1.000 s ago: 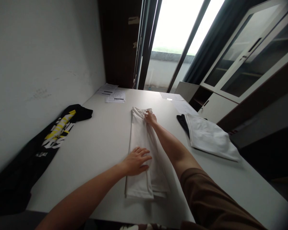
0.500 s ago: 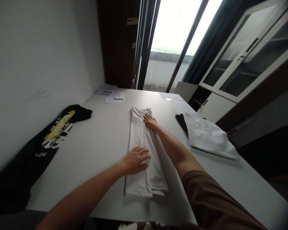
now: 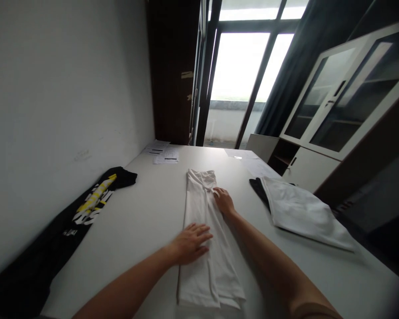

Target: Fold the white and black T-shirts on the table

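A white garment [image 3: 199, 279], folded into a long narrow strip, lies on the table in front of me. Its far end is gathered and slightly wrinkled; at the near end the hem layers are offset. My left hand [image 3: 191, 243] rests flat on the middle of the cloth, fingers spread. Farther up, at the right edge near the gathered end, my right hand [image 3: 224, 201] has its fingers curled on the fabric. Its thumb is hard to see.
A black T-shirt [image 3: 63, 239] with yellow and white print lies along the left wall. On the right is a folded white garment [image 3: 302, 212] over something black. Paper sheets [image 3: 168, 155] lie at the table's [image 3: 146, 212] far end. A glass-door cabinet [image 3: 342, 97] stands beyond.
My right hand has gone from lying flat on the cloth to curling its fingers at the right edge. My left hand stays flat. The view has tilted upward.
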A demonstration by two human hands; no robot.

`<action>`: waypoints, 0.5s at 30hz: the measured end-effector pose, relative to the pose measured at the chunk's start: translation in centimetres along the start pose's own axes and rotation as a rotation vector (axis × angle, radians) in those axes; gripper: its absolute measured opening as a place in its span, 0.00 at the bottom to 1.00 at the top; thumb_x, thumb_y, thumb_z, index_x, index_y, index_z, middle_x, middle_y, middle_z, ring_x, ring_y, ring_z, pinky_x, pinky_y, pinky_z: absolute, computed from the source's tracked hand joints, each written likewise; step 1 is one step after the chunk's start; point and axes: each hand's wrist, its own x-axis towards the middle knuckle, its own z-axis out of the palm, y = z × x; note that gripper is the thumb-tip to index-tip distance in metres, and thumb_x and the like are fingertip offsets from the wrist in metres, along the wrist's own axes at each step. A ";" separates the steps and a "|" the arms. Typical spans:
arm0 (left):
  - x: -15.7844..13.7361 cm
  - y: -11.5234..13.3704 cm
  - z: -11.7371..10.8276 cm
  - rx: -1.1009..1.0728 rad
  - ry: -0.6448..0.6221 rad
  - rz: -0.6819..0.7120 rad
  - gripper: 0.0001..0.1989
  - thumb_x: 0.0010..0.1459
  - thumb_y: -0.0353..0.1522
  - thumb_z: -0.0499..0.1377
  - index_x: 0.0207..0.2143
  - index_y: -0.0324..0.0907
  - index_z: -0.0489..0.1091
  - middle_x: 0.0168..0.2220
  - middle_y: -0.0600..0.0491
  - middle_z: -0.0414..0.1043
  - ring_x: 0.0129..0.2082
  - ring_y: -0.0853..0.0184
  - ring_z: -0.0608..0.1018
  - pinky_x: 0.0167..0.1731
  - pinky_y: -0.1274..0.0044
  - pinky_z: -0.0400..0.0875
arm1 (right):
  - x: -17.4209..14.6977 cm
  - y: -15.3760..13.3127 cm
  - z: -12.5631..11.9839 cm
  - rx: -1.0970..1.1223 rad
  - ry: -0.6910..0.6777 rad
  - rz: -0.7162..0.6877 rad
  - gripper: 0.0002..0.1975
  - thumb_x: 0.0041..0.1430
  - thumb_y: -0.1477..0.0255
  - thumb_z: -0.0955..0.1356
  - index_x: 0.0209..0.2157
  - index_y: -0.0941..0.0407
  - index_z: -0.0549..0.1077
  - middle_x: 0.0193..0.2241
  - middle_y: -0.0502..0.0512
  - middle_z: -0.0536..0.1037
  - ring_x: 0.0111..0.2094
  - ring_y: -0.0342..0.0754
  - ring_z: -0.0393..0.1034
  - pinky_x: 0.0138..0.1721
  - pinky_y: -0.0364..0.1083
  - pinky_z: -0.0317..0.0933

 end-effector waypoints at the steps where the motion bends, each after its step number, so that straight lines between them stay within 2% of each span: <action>1: 0.0 -0.3 -0.1 0.000 0.010 -0.018 0.22 0.72 0.38 0.52 0.65 0.47 0.64 0.69 0.47 0.61 0.70 0.58 0.61 0.70 0.57 0.51 | -1.4 0.0 -0.5 0.034 -0.021 -0.018 0.22 0.67 0.67 0.60 0.58 0.45 0.75 0.57 0.55 0.76 0.60 0.54 0.68 0.62 0.52 0.61; 4: 0.0 -1.3 -0.1 0.002 0.054 -0.093 0.20 0.73 0.32 0.49 0.64 0.47 0.66 0.69 0.48 0.62 0.70 0.60 0.61 0.70 0.56 0.49 | -5.9 0.2 -2.5 0.155 -0.090 -0.032 0.20 0.65 0.66 0.62 0.55 0.45 0.77 0.50 0.57 0.79 0.50 0.54 0.75 0.55 0.52 0.67; 6: 0.0 -2.0 0.0 0.002 0.074 -0.147 0.20 0.71 0.29 0.50 0.62 0.47 0.67 0.68 0.48 0.63 0.70 0.60 0.61 0.70 0.55 0.50 | -8.9 0.3 -3.9 0.217 -0.123 -0.067 0.19 0.64 0.67 0.63 0.53 0.45 0.77 0.48 0.58 0.80 0.48 0.53 0.75 0.53 0.52 0.69; 9: 0.2 -2.6 0.1 0.001 0.079 -0.201 0.22 0.67 0.26 0.52 0.61 0.48 0.69 0.67 0.49 0.64 0.70 0.59 0.62 0.70 0.56 0.50 | -13.2 0.3 -6.1 0.277 -0.175 -0.223 0.20 0.62 0.72 0.63 0.53 0.49 0.77 0.54 0.58 0.77 0.57 0.54 0.70 0.59 0.55 0.64; 12: 0.3 -2.4 0.0 0.010 0.084 -0.208 0.23 0.66 0.26 0.54 0.61 0.48 0.69 0.67 0.49 0.65 0.70 0.58 0.62 0.70 0.56 0.50 | -16.9 -0.8 -8.2 0.299 -0.253 -0.351 0.23 0.62 0.74 0.63 0.57 0.52 0.75 0.61 0.60 0.72 0.64 0.55 0.63 0.64 0.58 0.59; 15: 0.3 -2.1 0.1 0.017 0.089 -0.195 0.23 0.65 0.28 0.56 0.62 0.48 0.68 0.67 0.49 0.65 0.69 0.57 0.63 0.70 0.56 0.51 | -19.5 -3.5 -10.3 0.288 -0.355 -0.505 0.34 0.55 0.72 0.68 0.65 0.52 0.69 0.68 0.62 0.62 0.71 0.61 0.50 0.69 0.65 0.46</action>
